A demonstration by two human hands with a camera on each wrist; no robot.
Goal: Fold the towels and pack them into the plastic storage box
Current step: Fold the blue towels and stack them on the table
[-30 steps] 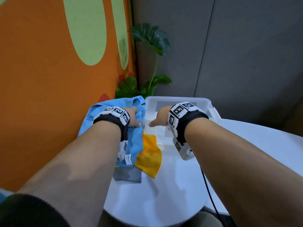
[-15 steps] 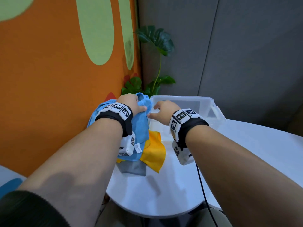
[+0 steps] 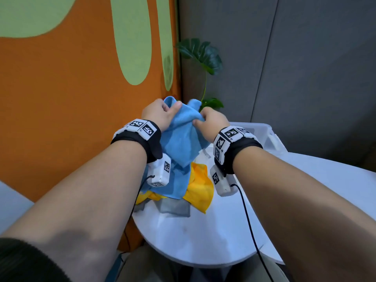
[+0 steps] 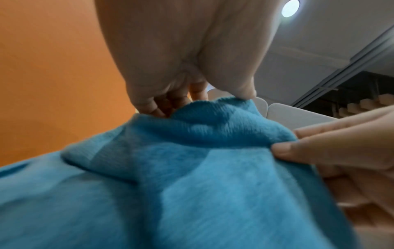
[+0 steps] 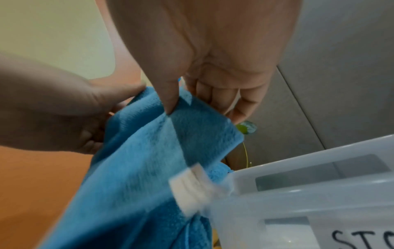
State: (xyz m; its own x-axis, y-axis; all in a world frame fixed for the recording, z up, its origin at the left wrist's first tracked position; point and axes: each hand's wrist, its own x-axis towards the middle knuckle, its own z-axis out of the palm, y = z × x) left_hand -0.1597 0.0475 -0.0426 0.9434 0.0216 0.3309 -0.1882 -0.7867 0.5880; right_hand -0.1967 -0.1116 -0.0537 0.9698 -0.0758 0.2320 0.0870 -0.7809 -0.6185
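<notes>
left hand (image 3: 157,113) and right hand (image 3: 211,121) both pinching blue towel (image 3: 181,139) top edge, lower part hanging onto yellow towel (image 3: 200,190), storage box (image 3: 270,137) right of grip

towel pile (image 3: 195,192) on table (image 3: 213,237), storage box (image 3: 270,137) right of it, plant (image 3: 203,58) behind

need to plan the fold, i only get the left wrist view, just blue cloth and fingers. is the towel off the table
Observer: Mostly. Both hands hold the blue towel up; its lower end drapes on a yellow towel.
Operator: any more towels
Observer: A grey towel lies under the yellow one.
Operator: where's the box
Observer: The box sits right of the towels, behind the right hand, lid off.
</notes>
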